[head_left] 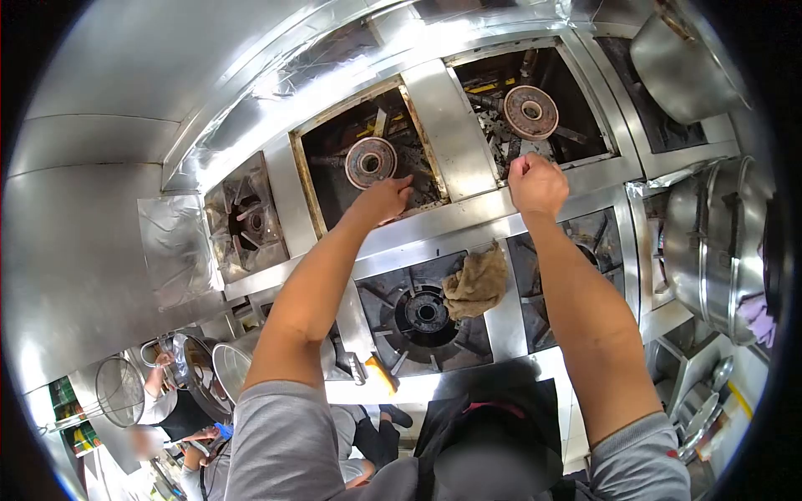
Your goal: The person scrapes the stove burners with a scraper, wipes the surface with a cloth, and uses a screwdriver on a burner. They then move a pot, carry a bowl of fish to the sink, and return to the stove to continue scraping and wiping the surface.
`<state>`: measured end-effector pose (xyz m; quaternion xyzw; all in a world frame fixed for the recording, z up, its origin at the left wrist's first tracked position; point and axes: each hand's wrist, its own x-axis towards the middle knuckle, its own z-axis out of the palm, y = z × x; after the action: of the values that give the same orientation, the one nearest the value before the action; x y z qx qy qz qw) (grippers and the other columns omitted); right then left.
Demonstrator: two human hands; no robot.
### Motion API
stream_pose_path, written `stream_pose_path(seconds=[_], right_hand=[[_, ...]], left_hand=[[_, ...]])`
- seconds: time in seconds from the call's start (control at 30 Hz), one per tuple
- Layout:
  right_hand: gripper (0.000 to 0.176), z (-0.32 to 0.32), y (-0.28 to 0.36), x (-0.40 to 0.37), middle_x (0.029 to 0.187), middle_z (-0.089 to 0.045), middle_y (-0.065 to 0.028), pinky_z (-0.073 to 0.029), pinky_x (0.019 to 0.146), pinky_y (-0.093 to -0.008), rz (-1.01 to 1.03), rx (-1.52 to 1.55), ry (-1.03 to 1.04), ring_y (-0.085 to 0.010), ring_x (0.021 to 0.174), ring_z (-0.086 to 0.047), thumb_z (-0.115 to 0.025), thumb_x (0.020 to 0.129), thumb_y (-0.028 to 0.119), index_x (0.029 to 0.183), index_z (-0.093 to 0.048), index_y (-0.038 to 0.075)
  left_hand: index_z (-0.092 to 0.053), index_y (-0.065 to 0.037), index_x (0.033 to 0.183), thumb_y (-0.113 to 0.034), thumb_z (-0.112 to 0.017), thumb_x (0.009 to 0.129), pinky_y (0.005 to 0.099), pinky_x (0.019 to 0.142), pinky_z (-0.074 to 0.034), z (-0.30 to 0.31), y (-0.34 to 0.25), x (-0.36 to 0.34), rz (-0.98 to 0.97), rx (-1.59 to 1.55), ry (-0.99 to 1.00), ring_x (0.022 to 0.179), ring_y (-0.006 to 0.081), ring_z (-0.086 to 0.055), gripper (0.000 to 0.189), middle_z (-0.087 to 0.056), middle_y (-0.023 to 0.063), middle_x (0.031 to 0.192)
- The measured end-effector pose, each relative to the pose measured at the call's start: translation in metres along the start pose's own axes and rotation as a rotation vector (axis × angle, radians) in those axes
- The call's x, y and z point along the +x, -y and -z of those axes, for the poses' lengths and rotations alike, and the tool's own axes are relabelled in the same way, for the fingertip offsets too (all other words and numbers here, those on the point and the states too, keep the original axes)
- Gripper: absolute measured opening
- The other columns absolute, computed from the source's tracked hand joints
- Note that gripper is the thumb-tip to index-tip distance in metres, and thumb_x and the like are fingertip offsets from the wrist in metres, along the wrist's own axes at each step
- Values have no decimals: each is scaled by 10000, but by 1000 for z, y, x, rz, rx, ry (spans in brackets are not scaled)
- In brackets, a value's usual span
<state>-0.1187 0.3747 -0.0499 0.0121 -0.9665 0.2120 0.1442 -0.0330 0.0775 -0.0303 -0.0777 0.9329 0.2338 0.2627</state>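
My left hand (384,201) is over the front edge of the left open burner well, just below a round rusty burner head (371,163). Its fingers are curled, with one fingertip pointing right; whatever they hold, if anything, is hidden. In a fist, my right hand (538,184) rests at the front rim of the right open well. What lies inside that fist does not show. A second rusty burner head (531,113) sits behind it. Both wells are dark and grimy, with no grate over them. Between my arms, a crumpled brown cloth (476,281) lies partly on a front burner grate (426,313).
A yellow-handled tool (381,375) lies at the stove's front edge. Large steel pots (706,242) stand at the right, another pot (689,67) at the back right. A small burner (248,221) is at the left. Other people (171,405) are at the lower left, near a wire strainer (120,391).
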Motion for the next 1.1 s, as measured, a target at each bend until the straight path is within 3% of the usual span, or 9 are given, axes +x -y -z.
stream_pose_path(seconds=[0.13,0.2,0.37,0.43,0.57,0.7,0.77,0.93,1.1], right_hand=[[125,-9,-4,9,781,-726,-50,-547,725,-453,52,-12,-79,-319,758,-672,-718,797,216,704,-673,147],[133,-5,-6,0,778,-722,-48,-545,719,-448,47,-23,-44,-317,757,-669,-715,803,219,700,-671,147],[134,-2,-6,0,771,-714,-32,-529,698,-452,42,102,-37,-306,755,-659,-711,807,227,704,-671,151],[126,-1,-7,1,761,-709,-26,-524,702,-448,35,140,-3,-307,750,-654,-711,808,227,711,-675,156],[134,-4,-7,2,747,-703,-38,-519,702,-443,58,66,-9,-306,742,-650,-711,814,235,714,-672,154],[133,-7,-11,2,740,-699,-36,-511,679,-442,89,93,-27,-301,725,-642,-719,800,231,704,-662,159],[130,-9,-13,1,732,-692,-31,-502,658,-439,110,85,-41,-296,707,-632,-725,788,220,694,-651,169],[123,-9,-13,0,707,-660,-14,-477,632,-443,88,138,-35,-286,693,-622,-731,766,218,692,-639,181],[124,-8,-13,1,713,-663,-12,-477,641,-437,81,116,-2,-283,698,-625,-735,760,216,690,-639,179]], left_hand=[[-609,-69,1451,-300,-424,1083,461,689,-603,-10,-12,61,-1,67,-21,593,327,-724,473,-759,232,873],[-578,-54,1477,-285,-397,1079,454,719,-604,16,-53,34,59,172,212,603,330,-729,494,-756,237,869],[-527,-32,1516,-261,-366,1073,436,786,-602,13,-51,-14,138,27,166,601,310,-730,524,-752,261,919],[-524,184,1376,-164,-350,1057,446,929,-590,20,-69,-12,215,19,199,821,333,-774,503,-655,329,1302],[-628,162,1267,-104,-360,1050,441,974,-584,9,-55,11,120,219,226,1037,335,-753,435,-638,343,1314],[-598,106,1368,-124,-376,1044,437,942,-591,-13,-16,27,-256,752,250,939,332,-772,456,-656,311,1317],[-540,46,1474,-163,-389,1038,439,898,-594,9,-58,9,305,76,231,804,322,-778,507,-651,320,1323],[-494,18,1527,-205,-394,1040,428,859,-591,0,-52,12,271,58,213,676,305,-752,544,-642,198,1415],[-517,-10,1519,-224,-431,1040,438,813,-592,2,-53,8,324,-10,186,650,316,-740,532,-698,248,1265]])
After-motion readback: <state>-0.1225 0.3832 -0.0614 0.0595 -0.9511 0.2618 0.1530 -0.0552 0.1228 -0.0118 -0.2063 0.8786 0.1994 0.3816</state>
